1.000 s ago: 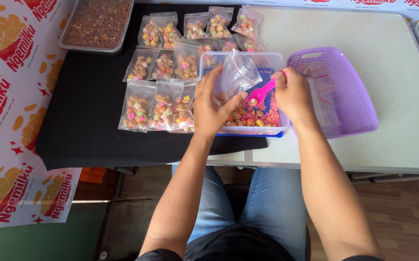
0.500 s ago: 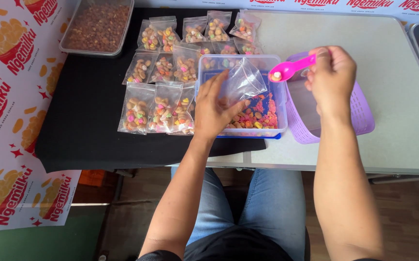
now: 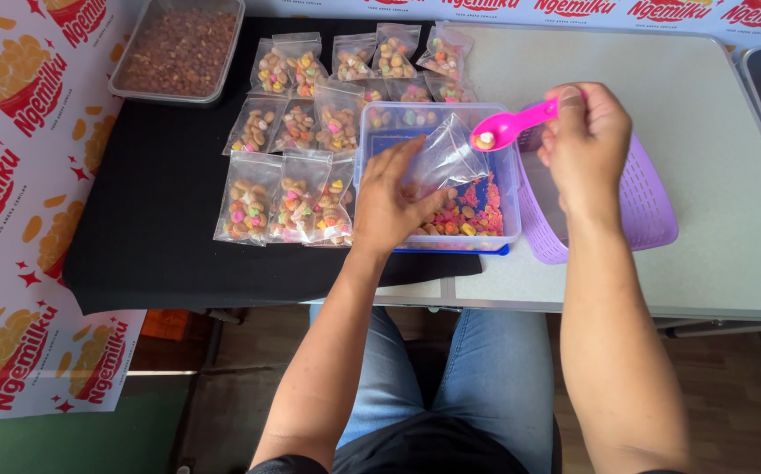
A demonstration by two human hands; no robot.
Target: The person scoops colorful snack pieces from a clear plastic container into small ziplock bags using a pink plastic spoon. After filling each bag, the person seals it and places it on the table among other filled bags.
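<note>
Left hand (image 3: 389,197) grips a small clear plastic bag (image 3: 446,158), mouth open, above a clear tub (image 3: 508,189) of coloured snack pieces. Right hand (image 3: 584,145) pinches a pink spoon (image 3: 508,130) w/ a few pieces at the bag's mouth. Black cloth (image 3: 161,228) covers the left of a pale table (image 3: 714,175); filled bags (image 3: 288,197) lie on it, purple basket (image 3: 648,206) just right of tub. Printed red-white sheet (image 3: 11,175) hangs at left; floor below.

Grey table (image 3: 714,175) under black cloth (image 3: 161,228), basket (image 3: 652,202)
</note>
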